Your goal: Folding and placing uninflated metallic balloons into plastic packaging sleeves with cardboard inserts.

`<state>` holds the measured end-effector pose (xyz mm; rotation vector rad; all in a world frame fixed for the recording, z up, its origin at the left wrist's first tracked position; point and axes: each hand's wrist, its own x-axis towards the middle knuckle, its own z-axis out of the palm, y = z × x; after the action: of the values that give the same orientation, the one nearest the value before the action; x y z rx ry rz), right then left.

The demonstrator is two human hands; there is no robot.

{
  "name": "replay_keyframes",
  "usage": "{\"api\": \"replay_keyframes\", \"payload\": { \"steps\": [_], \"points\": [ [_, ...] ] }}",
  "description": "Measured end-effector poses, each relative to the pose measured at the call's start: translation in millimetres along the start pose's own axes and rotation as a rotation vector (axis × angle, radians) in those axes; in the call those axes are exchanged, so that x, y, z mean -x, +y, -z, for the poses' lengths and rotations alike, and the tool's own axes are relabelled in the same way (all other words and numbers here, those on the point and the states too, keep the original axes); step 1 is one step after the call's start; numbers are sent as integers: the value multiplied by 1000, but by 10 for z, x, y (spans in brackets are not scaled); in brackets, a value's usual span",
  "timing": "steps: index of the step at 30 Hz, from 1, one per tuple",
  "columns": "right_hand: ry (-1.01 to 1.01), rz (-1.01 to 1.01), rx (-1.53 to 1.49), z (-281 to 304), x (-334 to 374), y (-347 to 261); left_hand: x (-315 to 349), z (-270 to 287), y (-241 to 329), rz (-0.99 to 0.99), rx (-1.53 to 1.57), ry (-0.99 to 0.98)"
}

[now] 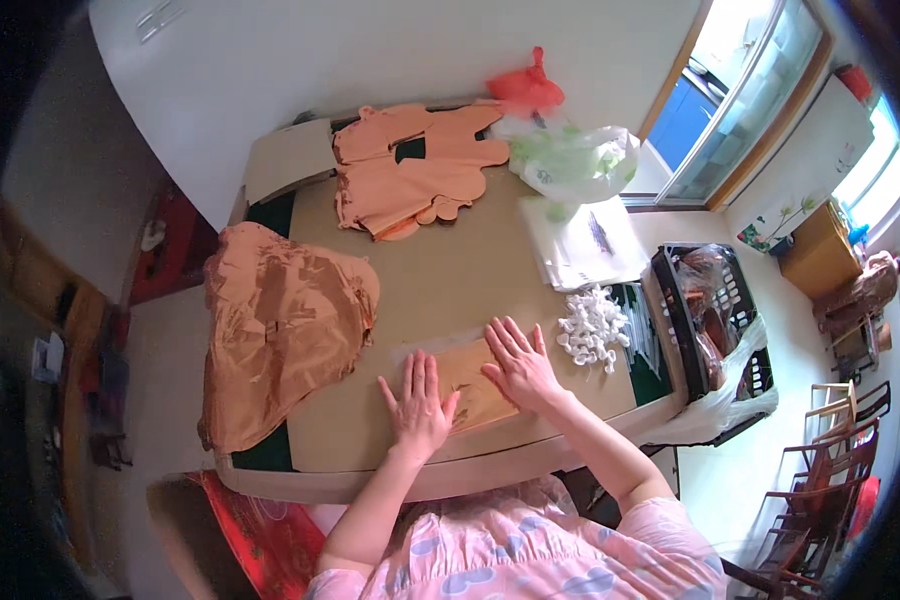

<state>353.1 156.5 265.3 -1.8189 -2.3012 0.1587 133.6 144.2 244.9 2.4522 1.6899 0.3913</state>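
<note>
A flat, folded orange sheet [473, 382] lies on the brown cardboard table cover [425, 270], close to the near edge. What seems to be a clear plastic sleeve shows at its far edge. My left hand [420, 408] lies flat at the sheet's left side, fingers stretched. Across its right side rests my right hand [522, 372], also flat with the fingers apart. Neither hand grips anything. Just right of my right hand is a heap of small white plastic pieces [592, 328]. To the left spreads a large, shiny orange foil-like sheet [280, 330], crinkled.
Scalloped orange sheets [410, 175] lie at the far side, beside a cardboard piece [288, 160]. Clear plastic bags [590, 245] are stacked far right, near a white-green bag [575, 160] and red bag [528, 88]. A black crate [715, 330] stands at the right edge.
</note>
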Motion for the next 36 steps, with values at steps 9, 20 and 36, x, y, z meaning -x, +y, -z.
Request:
{"api": "replay_keyframes", "payload": {
  "steps": [9,20,36],
  "points": [
    [3,5,3,-38,57,86,1,108,-14,-4,1,-72],
    [29,26,12,-79,73,94,14,176,2,-18,-45,-84],
    [137,28,-157,-38,107,108,-100,33,104,-247,96,-18]
  ]
}}
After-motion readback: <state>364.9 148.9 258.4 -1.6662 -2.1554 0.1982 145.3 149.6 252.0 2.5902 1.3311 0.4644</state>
